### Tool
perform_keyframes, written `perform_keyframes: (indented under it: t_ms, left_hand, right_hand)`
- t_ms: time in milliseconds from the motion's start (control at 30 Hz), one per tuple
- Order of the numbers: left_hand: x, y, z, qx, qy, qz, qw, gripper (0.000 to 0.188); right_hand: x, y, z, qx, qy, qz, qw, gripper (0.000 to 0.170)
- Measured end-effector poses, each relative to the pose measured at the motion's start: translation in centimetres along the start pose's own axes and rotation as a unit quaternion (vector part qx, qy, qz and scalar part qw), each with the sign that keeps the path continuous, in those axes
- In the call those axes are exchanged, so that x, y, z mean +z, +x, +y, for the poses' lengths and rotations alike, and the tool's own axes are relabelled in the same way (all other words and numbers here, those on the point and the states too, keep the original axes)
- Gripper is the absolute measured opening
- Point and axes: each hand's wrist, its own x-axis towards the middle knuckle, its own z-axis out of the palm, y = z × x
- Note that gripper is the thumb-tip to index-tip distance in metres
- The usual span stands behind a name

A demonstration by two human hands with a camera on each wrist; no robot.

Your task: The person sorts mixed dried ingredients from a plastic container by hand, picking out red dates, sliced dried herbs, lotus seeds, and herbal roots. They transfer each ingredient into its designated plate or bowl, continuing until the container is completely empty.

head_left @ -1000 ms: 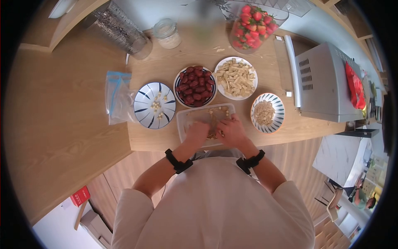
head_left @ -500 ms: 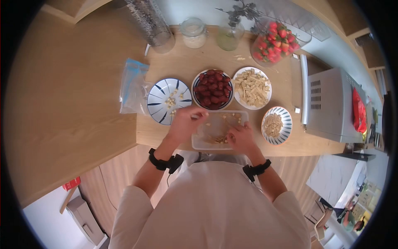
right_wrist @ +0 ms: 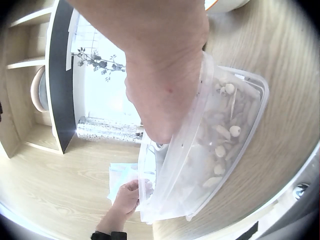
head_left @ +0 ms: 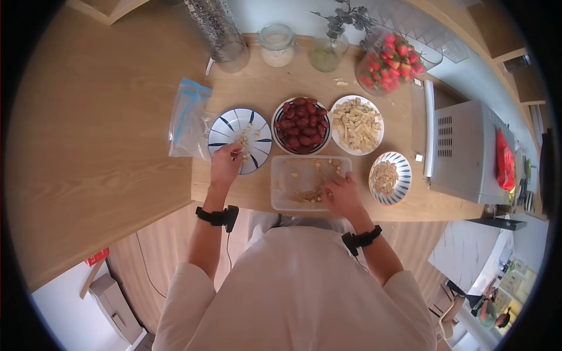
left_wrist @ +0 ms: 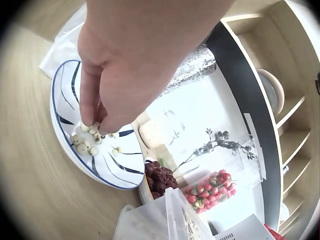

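Note:
In the head view, my left hand (head_left: 226,165) is over the near edge of a blue-striped plate (head_left: 219,130). The left wrist view shows the thumb and forefinger of my left hand (left_wrist: 122,75) pinching at a pale round seed (left_wrist: 85,127), beside several others on the plate (left_wrist: 65,105). My right hand (head_left: 344,194) reaches over the right side of a clear plastic box (head_left: 273,184) that contains brown slivers (head_left: 307,196) and a few pale seeds. Its fingers point down and curl inward; their tips are too unclear to show a held thing.
Behind the box stand a bowl of red dates (head_left: 301,124) and a plate of pale chunks (head_left: 357,124). A bowl of thin pieces (head_left: 385,177) is on the right, a zip bag (head_left: 187,126) on the left. Strawberries (head_left: 392,64), a glass jar (head_left: 276,45) and a vase (head_left: 328,52) stand farther back.
My left hand has moved left from the box to the striped plate. My right hand has stayed at the box's right side. The head view has shifted.

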Motion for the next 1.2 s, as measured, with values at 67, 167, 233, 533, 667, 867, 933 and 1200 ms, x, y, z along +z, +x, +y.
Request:
perform_keyframes:
  t_ms: [67,167,233,533,667,867,933,1200]
  left_hand:
    - [0.0,-0.2,1.1,0.030,0.028,0.015,0.999,0.025]
    - [0.1,-0.7,4.9,0.114,0.045,0.036,0.992,0.028]
    - [0.6,-1.5,8.6,0.181,0.033,-0.004,0.983,0.027]
    - [9.5,-5.0,13.8,0.239,0.094,-0.423,0.869,0.019]
    - [10.7,-5.3,13.8,0.234,0.102,-0.418,0.872,0.020]
    - [11.3,-4.2,13.9,0.216,0.113,-0.463,0.852,0.013]
    - [11.3,-3.8,14.1,0.214,0.111,-0.487,0.839,0.013]
    - [11.2,-3.1,12.6,0.216,-0.009,-0.511,0.832,0.016]
  right_hand:
    - [0.0,-0.1,0.1,0.004,0.000,-0.005,1.000,0.008]
    - [0.2,-0.4,0.3,0.019,0.019,-0.005,1.000,0.011]
    - [0.7,-0.6,0.7,0.020,0.027,-0.010,0.999,0.017]
    - [0.7,-0.7,0.9,0.016,0.054,0.008,0.998,0.027]
    - [0.6,-0.7,0.8,0.015,0.053,0.013,0.998,0.029]
    - [0.5,-0.5,0.6,0.010,0.055,0.021,0.998,0.028]
    - [0.5,-0.5,0.7,0.006,0.055,0.022,0.998,0.028]
    - [0.6,-0.5,0.7,0.022,0.048,0.003,0.999,0.026]
